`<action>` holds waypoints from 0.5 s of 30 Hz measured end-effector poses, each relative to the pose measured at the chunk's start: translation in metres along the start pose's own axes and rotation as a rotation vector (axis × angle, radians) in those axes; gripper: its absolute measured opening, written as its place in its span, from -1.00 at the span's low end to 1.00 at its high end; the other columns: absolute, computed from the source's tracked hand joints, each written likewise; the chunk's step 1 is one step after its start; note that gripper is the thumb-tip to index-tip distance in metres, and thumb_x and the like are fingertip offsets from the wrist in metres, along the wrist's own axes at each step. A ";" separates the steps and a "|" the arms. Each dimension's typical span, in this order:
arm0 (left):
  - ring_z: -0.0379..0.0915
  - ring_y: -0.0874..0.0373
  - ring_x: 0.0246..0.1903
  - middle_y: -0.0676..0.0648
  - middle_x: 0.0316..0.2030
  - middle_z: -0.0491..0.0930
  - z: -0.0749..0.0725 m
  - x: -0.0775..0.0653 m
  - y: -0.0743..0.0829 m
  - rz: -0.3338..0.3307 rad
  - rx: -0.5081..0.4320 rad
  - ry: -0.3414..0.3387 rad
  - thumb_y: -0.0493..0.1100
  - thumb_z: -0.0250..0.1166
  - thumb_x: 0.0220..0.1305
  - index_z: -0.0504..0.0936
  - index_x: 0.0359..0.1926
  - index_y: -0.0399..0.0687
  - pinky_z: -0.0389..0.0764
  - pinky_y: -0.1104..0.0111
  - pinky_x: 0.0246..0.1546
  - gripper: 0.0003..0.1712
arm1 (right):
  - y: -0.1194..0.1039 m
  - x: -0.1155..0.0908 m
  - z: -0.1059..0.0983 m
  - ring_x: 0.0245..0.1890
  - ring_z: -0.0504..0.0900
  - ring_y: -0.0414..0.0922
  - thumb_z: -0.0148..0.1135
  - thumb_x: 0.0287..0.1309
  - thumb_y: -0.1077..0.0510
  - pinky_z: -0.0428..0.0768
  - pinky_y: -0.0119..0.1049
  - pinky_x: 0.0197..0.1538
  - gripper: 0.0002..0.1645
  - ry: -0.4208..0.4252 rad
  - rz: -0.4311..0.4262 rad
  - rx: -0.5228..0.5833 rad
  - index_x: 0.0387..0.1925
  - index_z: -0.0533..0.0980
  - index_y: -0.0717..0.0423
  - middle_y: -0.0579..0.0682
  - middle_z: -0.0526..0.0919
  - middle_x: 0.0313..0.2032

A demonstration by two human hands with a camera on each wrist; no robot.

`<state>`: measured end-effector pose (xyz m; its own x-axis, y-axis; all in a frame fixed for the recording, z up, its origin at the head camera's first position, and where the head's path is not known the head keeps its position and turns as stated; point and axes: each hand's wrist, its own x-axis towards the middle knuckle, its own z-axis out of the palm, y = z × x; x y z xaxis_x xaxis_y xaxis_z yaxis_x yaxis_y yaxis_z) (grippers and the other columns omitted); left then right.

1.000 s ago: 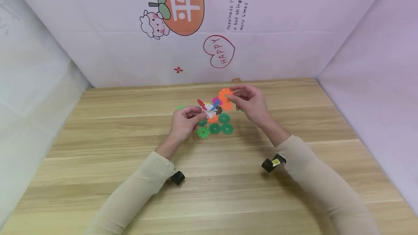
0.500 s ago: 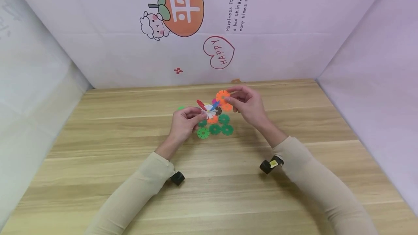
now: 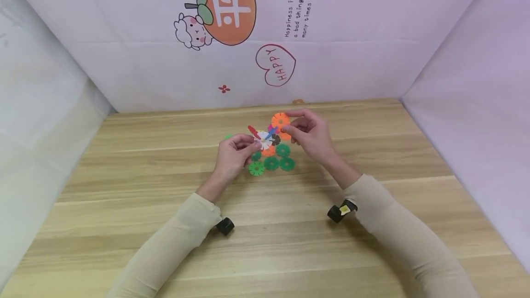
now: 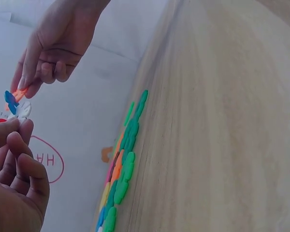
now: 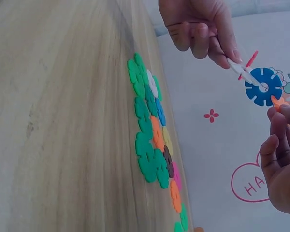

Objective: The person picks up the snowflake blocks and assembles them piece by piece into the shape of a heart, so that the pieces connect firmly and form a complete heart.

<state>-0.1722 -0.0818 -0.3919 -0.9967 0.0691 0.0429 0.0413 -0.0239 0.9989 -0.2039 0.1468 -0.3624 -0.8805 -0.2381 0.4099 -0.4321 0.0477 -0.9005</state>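
Observation:
My left hand (image 3: 232, 156) pinches a white notched plastic disc (image 3: 263, 143) above the table. A red disc (image 3: 253, 130) and a blue disc (image 5: 253, 94) stand out at angles from the white one, seemingly slotted into it. Between thumb and fingers, my right hand (image 3: 313, 140) holds an orange notched disc (image 3: 278, 117). In the right wrist view the orange disc's edge meets the lower rim of the blue disc; whether their notches interlock I cannot tell. Fingers hide part of the white and orange discs.
Beneath the hands, several loose notched discs lie on the wooden table (image 3: 265, 243): dark green discs (image 3: 287, 164), a light green disc (image 3: 256, 169), a brown disc (image 3: 276, 140) and others. A white printed backdrop (image 3: 352, 59) rises behind the table's far edge.
My right hand has moved slightly left with the orange disc, bringing it up to the blue disc. The left hand stays nearly still, holding the white disc.

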 end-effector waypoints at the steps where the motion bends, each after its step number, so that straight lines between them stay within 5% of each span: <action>1: 0.35 0.22 -0.71 -0.09 -0.43 0.71 0.000 0.000 0.001 0.000 0.001 0.000 -0.24 0.45 0.25 0.69 -0.25 -0.23 0.39 0.50 -0.69 -0.86 | 0.000 0.000 0.001 -0.61 0.53 -0.05 0.34 0.21 0.42 0.54 -0.38 -0.51 -0.62 0.007 -0.001 -0.001 0.07 0.56 0.32 0.27 0.68 -0.39; 15: 0.37 0.23 -0.65 -0.05 -0.48 0.67 -0.003 0.000 0.005 0.035 -0.001 -0.014 -0.34 0.42 0.25 0.60 -0.34 -0.32 0.44 0.47 -0.61 -0.86 | -0.001 0.000 0.005 -0.57 0.54 0.00 0.35 0.20 0.43 0.59 -0.35 -0.46 -0.63 0.008 0.071 0.064 0.06 0.57 0.29 0.26 0.64 -0.40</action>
<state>-0.1724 -0.0844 -0.3872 -0.9936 0.0817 0.0780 0.0760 -0.0274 0.9967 -0.2025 0.1415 -0.3627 -0.9100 -0.2282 0.3460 -0.3559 0.0023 -0.9345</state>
